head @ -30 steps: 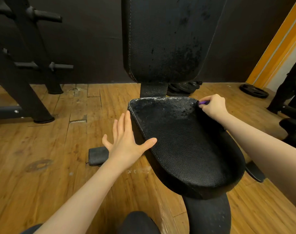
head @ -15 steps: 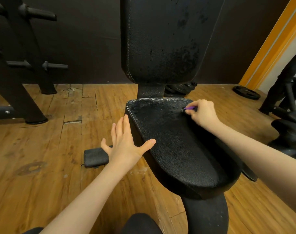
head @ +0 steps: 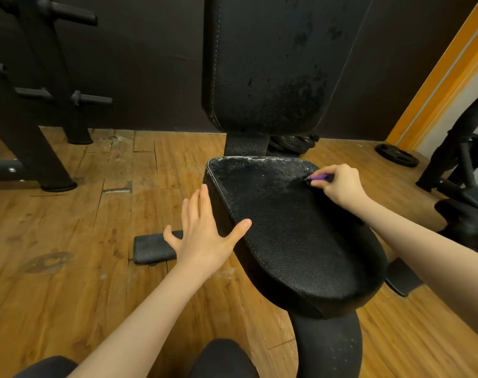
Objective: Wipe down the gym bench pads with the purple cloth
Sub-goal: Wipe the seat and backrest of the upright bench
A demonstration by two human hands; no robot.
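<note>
The black seat pad (head: 292,236) of the gym bench fills the middle of the view, dusty white along its far edge. Behind it rises the upright black back pad (head: 265,64), speckled with dust low down. My right hand (head: 339,185) grips the purple cloth (head: 321,177) at the seat's far right corner; only a small purple bit shows between the fingers. My left hand (head: 205,238) is spread flat against the seat's left side, thumb lying on the top surface.
A black foam pad (head: 153,248) lies on the wooden floor left of the seat. A dark metal rack (head: 33,110) stands at far left. Weight plates (head: 397,155) lie at the back right, another machine (head: 467,170) at right.
My right hand slid left along the seat's far edge, then back right toward the corner with the cloth. My left hand stayed on the seat's left side.
</note>
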